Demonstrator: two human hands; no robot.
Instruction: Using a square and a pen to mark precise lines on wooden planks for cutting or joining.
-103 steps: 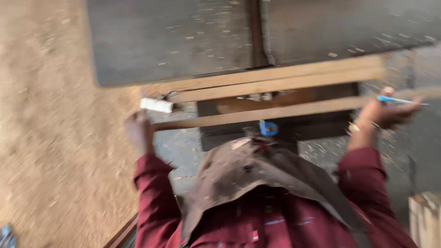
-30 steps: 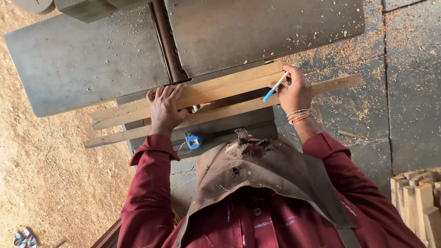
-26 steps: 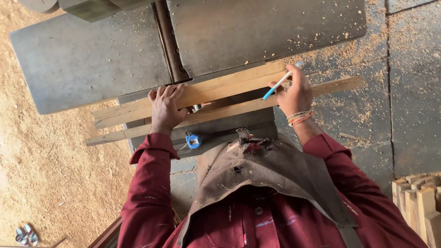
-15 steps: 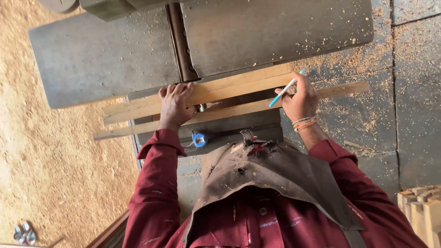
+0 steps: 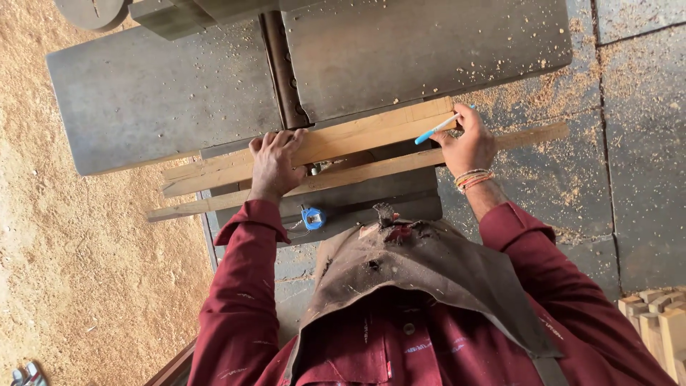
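Wooden planks (image 5: 343, 139) under flat open left hand (image 5: 274, 163); right hand (image 5: 468, 145) grip closed on half-hidden blue pen (image 5: 436, 129).

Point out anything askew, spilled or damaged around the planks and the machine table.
Sawdust and wood chips lie scattered over the grey machine table and the floor. The thin strip overhangs the machine at both ends, unsupported. The apron looks torn and stained near its top. The left hand presses the plank; the right hand holds a blue pen.
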